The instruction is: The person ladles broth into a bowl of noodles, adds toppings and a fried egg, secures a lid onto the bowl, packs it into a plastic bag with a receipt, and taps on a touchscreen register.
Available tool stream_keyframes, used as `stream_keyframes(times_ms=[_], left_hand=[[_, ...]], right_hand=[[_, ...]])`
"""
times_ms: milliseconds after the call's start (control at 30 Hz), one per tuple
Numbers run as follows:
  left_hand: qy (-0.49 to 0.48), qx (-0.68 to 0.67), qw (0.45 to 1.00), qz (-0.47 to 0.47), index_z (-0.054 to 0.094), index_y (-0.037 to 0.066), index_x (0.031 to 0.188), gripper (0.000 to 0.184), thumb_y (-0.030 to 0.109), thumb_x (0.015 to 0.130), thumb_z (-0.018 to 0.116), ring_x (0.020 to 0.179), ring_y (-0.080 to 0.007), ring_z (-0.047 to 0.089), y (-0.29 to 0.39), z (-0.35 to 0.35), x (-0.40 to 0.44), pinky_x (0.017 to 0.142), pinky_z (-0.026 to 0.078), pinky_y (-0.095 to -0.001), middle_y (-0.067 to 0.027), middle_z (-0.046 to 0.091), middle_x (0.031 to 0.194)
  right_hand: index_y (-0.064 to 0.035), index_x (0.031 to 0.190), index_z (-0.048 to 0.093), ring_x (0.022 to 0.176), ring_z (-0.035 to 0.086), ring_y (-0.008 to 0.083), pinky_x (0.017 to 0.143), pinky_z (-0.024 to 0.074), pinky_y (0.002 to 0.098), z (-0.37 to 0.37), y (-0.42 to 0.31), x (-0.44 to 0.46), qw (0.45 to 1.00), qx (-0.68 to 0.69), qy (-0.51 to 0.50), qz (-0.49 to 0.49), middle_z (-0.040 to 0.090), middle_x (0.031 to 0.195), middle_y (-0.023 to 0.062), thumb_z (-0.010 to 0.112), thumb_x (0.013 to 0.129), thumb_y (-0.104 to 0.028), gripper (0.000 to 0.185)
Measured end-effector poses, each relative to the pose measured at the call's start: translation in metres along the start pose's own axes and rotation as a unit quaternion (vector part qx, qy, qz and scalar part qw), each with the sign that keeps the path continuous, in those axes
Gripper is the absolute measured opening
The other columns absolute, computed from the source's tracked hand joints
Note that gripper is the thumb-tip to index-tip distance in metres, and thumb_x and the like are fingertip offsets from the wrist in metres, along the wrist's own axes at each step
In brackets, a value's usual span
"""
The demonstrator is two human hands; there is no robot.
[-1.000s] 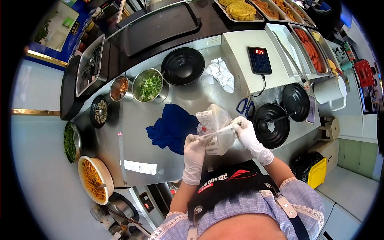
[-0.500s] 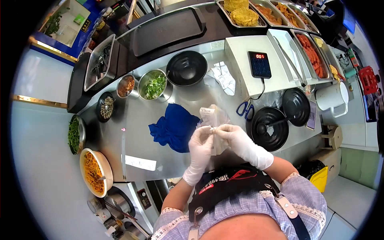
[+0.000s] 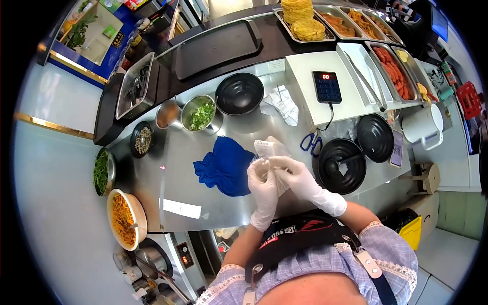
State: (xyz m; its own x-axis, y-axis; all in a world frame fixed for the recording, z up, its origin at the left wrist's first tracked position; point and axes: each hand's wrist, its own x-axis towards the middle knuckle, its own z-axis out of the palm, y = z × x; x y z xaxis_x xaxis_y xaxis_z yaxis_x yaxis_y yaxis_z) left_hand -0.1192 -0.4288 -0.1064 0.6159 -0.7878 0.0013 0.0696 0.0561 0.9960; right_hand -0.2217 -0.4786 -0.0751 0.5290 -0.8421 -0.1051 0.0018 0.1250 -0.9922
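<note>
In white gloves, both hands meet over a clear plastic bag [image 3: 279, 149] with a printed white slip on it. My left hand [image 3: 263, 192] has its fingers curled in a pinch at the gathered top of the bag. Facing it, my right hand [image 3: 301, 182] pinches the same gathered plastic; the fingertips of both hands nearly touch. The bag's contents are hard to make out. Just left of the bag lies a crumpled blue cloth [image 3: 223, 165] on the steel counter [image 3: 173, 152].
Blue-handled scissors [image 3: 311, 145] and black bowls [image 3: 341, 175] are to the right. A black bowl [image 3: 239, 94], a pot of chopped scallions [image 3: 202, 114] and a receipt [image 3: 285, 105] sit behind. A paper strip [image 3: 181, 209] and a shredded-vegetable bowl [image 3: 124, 221] are at left; a timer-like device [image 3: 327, 87] is at the back.
My hands have shifted slightly, with the left fingers more curled and turned toward the right hand. The device's display went from 005 to 00. The whole view has moved a little.
</note>
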Motion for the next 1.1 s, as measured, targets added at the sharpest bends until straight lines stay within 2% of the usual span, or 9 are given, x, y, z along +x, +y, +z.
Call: stream_keyframes(times_ms=[33,167,300,467,500,533,733,867,1100], left_hand=[[-0.009,0.012,1.0,0.013,0.05,0.0,0.113,0.028,0.0,0.087,0.06,0.083,-0.0096,0.058,-0.003,-0.002,0.002,0.072,0.049,-0.0214,-0.0054,0.061,0.095],[-0.047,0.002,0.998,-0.029,0.053,-0.001,0.105,0.02,0.0,0.087,0.06,0.078,-0.0076,0.059,-0.001,-0.016,0.007,0.068,0.05,-0.0195,-0.0046,0.062,0.09],[-0.089,-0.01,0.995,-0.043,0.055,-0.002,0.104,0.02,0.0,0.086,0.061,0.079,-0.0111,0.06,0.01,-0.024,0.017,0.073,0.049,-0.0231,-0.0055,0.062,0.089],[-0.177,0.096,0.977,-0.07,0.06,0.0,0.09,0.006,0.0,0.084,0.063,0.072,-0.01,0.06,0.0,-0.045,0.024,0.064,0.05,-0.0224,-0.0068,0.064,0.087],[-0.193,0.221,0.947,0.131,0.063,0.0,0.086,0.008,-0.002,0.08,0.065,0.069,-0.0155,0.062,0.0,-0.046,0.025,0.063,0.049,-0.0247,-0.0095,0.063,0.083],[-0.203,0.254,0.924,0.2,0.064,0.001,0.09,0.015,-0.005,0.076,0.065,0.068,-0.0216,0.062,0.002,-0.045,0.021,0.064,0.049,-0.0262,-0.0118,0.062,0.082],[-0.196,0.211,0.925,0.247,0.065,0.003,0.09,0.019,-0.007,0.074,0.062,0.074,-0.0271,0.063,-0.001,-0.045,0.019,0.067,0.05,-0.0295,-0.0127,0.066,0.087],[-0.215,0.269,0.891,0.296,0.066,0.007,0.091,0.027,-0.006,0.068,0.06,0.077,-0.0278,0.063,0.001,-0.05,0.019,0.069,0.05,-0.033,-0.0095,0.067,0.091],[-0.226,0.27,0.878,0.325,0.066,0.01,0.093,0.028,-0.004,0.069,0.061,0.075,-0.0274,0.062,0.005,-0.05,0.025,0.067,0.049,-0.032,-0.0067,0.066,0.092]], right_hand=[[-0.0038,0.115,0.059,0.081,0.059,0.013,0.075,0.0472,0.0257,-0.002,0.002,0.001,0.99,-0.127,0.046,-0.029,0.064,0.099,0.0082,0.055,0.082,-0.003,0.033],[-0.0042,0.114,0.059,0.081,0.059,0.0131,0.074,0.0478,0.0265,0.0,0.015,0.002,0.985,-0.15,0.086,-0.028,0.064,0.094,0.0094,0.058,0.081,-0.003,0.033],[-0.0024,0.11,0.059,0.082,0.059,0.0123,0.075,0.0482,0.0274,0.01,0.037,0.011,0.998,-0.046,0.037,-0.029,0.064,0.091,0.0087,0.057,0.083,-0.004,0.028],[-0.0001,0.098,0.058,0.084,0.058,0.0111,0.077,0.0474,0.0265,0.009,0.043,0.019,0.996,0.053,0.046,0.056,0.063,0.09,0.0062,0.055,0.084,-0.003,0.015],[-0.0005,0.094,0.058,0.083,0.058,0.01,0.076,0.047,0.0252,0.01,0.039,0.021,0.995,0.063,0.057,0.052,0.062,0.088,0.0054,0.055,0.083,-0.003,0.011],[-0.0005,0.094,0.058,0.083,0.058,0.01,0.076,0.047,0.0252,0.01,0.037,0.021,0.995,0.062,0.058,0.053,0.062,0.088,0.0054,0.055,0.083,-0.003,0.011],[0.0004,0.098,0.059,0.077,0.056,0.0059,0.07,0.0448,0.0198,0.005,0.044,0.025,0.986,0.028,0.163,0.034,0.063,0.086,0.0024,0.06,0.085,-0.007,0.015],[0.0013,0.089,0.065,0.071,0.056,0.0055,0.064,0.0443,0.0204,-0.01,0.043,0.042,0.992,0.029,0.079,0.095,0.064,0.079,0.0013,0.065,0.084,-0.015,0.017],[-0.0047,0.084,0.068,0.057,0.048,0.0029,0.053,0.0371,0.0178,-0.013,0.053,0.055,0.99,0.0,0.099,0.098,0.06,0.068,-0.0032,0.066,0.083,-0.018,0.014]])
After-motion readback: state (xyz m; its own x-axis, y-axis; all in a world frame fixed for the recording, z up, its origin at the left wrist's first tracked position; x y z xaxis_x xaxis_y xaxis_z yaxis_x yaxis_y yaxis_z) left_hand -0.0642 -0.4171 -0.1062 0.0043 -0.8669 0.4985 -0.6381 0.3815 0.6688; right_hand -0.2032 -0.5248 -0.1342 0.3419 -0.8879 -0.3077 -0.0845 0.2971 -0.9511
